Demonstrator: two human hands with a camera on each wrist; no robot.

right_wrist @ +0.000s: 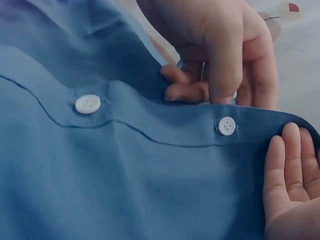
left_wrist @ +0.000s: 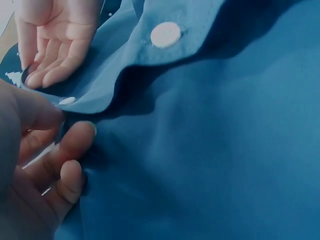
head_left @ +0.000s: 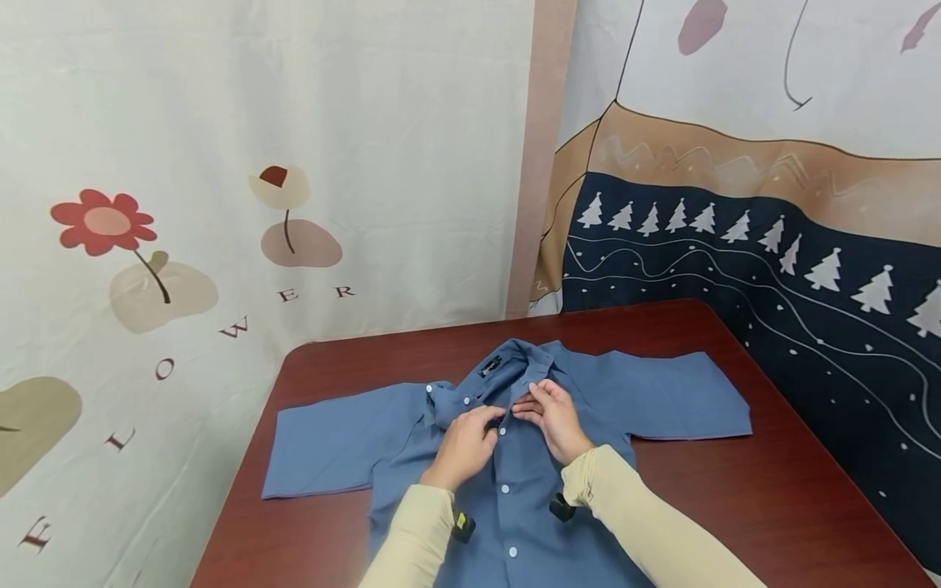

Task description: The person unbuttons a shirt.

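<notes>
A blue button-up shirt lies front up, its collar at the far side and the neck spread apart. My left hand pinches the edge of the button placket below the collar. In the right wrist view the left thumb presses that edge beside a white button. Across the opening, my right hand holds the front edge higher up, near the collar. The left wrist view shows the right hand's fingers bent against the cloth, close to a small button.
The shirt's sleeves spread to both sides on a dark red-brown table. Several white buttons run down the front. Behind stand a pale flower-print curtain and a navy cloth with white trees. Each wrist carries a small black camera.
</notes>
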